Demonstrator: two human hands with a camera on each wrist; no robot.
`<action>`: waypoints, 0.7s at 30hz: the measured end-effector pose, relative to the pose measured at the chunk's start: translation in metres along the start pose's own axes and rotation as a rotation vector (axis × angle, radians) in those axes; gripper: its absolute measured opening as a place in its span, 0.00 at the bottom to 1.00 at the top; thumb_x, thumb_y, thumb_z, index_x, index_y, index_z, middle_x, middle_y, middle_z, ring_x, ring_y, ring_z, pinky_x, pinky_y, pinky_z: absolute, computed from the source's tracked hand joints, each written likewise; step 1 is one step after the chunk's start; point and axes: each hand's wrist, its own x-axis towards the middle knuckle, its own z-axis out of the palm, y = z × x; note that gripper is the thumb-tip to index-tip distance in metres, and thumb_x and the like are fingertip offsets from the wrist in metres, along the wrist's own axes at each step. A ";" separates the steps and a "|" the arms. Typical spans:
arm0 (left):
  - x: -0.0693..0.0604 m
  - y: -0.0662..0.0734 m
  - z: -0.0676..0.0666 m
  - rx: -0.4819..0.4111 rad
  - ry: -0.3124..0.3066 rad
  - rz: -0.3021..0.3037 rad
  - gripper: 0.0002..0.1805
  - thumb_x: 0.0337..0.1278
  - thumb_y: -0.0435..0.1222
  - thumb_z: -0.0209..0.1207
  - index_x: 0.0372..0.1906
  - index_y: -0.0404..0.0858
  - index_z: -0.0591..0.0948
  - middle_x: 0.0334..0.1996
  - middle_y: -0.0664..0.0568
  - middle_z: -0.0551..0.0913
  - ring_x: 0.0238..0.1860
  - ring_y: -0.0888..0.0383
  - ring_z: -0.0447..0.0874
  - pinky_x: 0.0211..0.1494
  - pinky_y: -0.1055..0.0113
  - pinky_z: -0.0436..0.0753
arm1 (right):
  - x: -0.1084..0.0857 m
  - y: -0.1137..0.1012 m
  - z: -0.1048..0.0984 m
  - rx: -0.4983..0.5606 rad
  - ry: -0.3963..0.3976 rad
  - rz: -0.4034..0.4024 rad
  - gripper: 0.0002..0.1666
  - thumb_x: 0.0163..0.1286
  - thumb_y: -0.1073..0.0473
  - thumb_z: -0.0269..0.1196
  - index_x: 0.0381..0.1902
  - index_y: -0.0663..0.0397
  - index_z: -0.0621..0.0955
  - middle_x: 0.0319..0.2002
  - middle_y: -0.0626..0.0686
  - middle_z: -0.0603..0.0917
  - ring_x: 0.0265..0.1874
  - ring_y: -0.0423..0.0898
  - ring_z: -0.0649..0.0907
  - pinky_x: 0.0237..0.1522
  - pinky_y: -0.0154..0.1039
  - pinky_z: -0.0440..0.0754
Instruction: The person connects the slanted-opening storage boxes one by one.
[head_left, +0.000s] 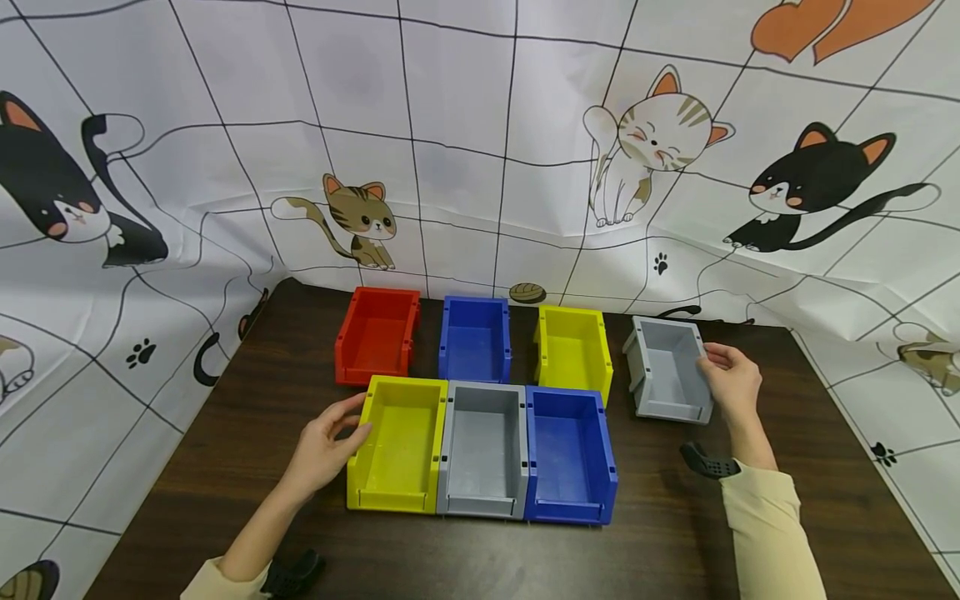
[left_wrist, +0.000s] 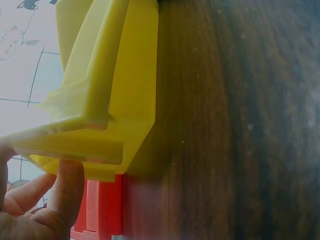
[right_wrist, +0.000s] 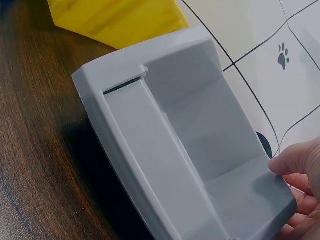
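In the head view my left hand (head_left: 324, 446) holds the left rim of a yellow bin (head_left: 397, 446), which stands on the table at the left end of the front row. A gray bin (head_left: 483, 450) and a blue bin (head_left: 570, 454) stand side by side to its right. My right hand (head_left: 732, 383) pinches the right wall of another gray bin (head_left: 669, 367) at the back right, thumb over the rim and fingers outside. That bin sits slightly turned, with a dark shadow under its front edge (right_wrist: 132, 170); whether it is fully off the table I cannot tell.
Behind the front row stand a red bin (head_left: 377, 333), a second blue bin (head_left: 475, 337) and a second yellow bin (head_left: 573, 346), with gaps between them. The dark wooden table (head_left: 480, 558) is bordered at the back and sides by a white cat-print sheet (head_left: 465, 183).
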 end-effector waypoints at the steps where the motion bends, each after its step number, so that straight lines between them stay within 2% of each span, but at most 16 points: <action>1: 0.000 0.000 0.000 0.000 -0.001 -0.001 0.26 0.63 0.32 0.56 0.64 0.30 0.67 0.63 0.37 0.66 0.54 0.43 0.74 0.42 0.75 0.79 | 0.000 0.000 0.000 -0.005 0.000 0.004 0.18 0.60 0.66 0.61 0.49 0.65 0.81 0.28 0.37 0.79 0.22 0.19 0.72 0.26 0.18 0.70; 9: 0.000 0.002 0.000 0.005 0.001 -0.009 0.26 0.63 0.32 0.56 0.64 0.30 0.67 0.63 0.37 0.66 0.54 0.44 0.73 0.42 0.76 0.79 | 0.002 0.001 0.002 -0.035 0.000 0.016 0.19 0.60 0.66 0.60 0.50 0.66 0.81 0.29 0.46 0.82 0.20 0.20 0.71 0.23 0.19 0.70; 12: -0.001 0.001 0.000 0.008 0.004 -0.004 0.26 0.63 0.32 0.56 0.64 0.30 0.67 0.63 0.37 0.66 0.54 0.44 0.74 0.42 0.76 0.79 | 0.004 0.002 0.003 -0.020 0.005 0.026 0.19 0.60 0.67 0.60 0.50 0.65 0.81 0.25 0.39 0.81 0.20 0.20 0.72 0.23 0.19 0.70; 15: -0.001 0.001 0.000 0.004 0.004 0.002 0.26 0.63 0.32 0.56 0.64 0.30 0.67 0.63 0.37 0.66 0.53 0.44 0.74 0.41 0.76 0.79 | 0.006 0.003 0.004 -0.006 0.006 0.043 0.20 0.59 0.67 0.60 0.51 0.63 0.81 0.19 0.28 0.74 0.19 0.20 0.72 0.22 0.19 0.70; 21: -0.001 0.001 0.000 0.001 0.003 0.008 0.26 0.63 0.32 0.56 0.64 0.30 0.67 0.62 0.37 0.67 0.53 0.44 0.74 0.41 0.76 0.79 | 0.005 0.004 0.003 0.023 0.028 0.058 0.21 0.57 0.68 0.60 0.51 0.64 0.81 0.17 0.25 0.71 0.19 0.21 0.72 0.21 0.19 0.70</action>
